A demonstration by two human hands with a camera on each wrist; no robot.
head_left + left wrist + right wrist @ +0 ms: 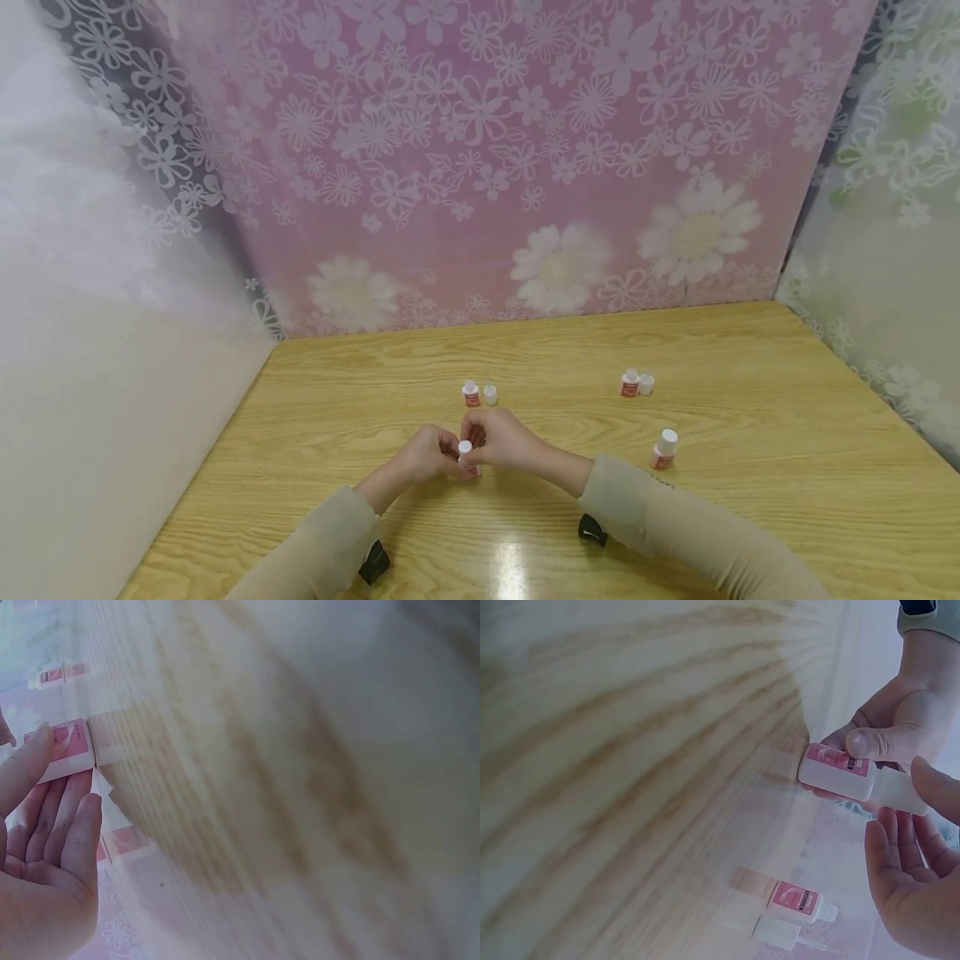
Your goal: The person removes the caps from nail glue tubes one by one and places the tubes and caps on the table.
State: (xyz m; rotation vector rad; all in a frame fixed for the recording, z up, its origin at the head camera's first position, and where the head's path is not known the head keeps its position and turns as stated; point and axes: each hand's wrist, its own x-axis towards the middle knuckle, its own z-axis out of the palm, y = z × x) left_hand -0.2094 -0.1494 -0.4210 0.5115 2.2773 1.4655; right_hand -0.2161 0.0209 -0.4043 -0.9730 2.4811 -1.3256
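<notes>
Both hands meet at a small white bottle [836, 771] with a pink label and a white screw cap [900, 791]. The bottle stands upright on the wooden table. My left hand [427, 454] grips its body, thumb across the label, as the left wrist view shows with the label [71, 741]. The right hand [506, 442] pinches the cap between thumb and fingertips, seen from the side in the right wrist view. The cap sits on the bottle's neck.
Just beyond the hands stand an uncapped bottle [471, 395] and its cap [491, 395], which has a thin stem. Farther right are another uncapped bottle [630, 385] with a cap [647, 384] beside it. A capped bottle [663, 452] stands nearer, on the right.
</notes>
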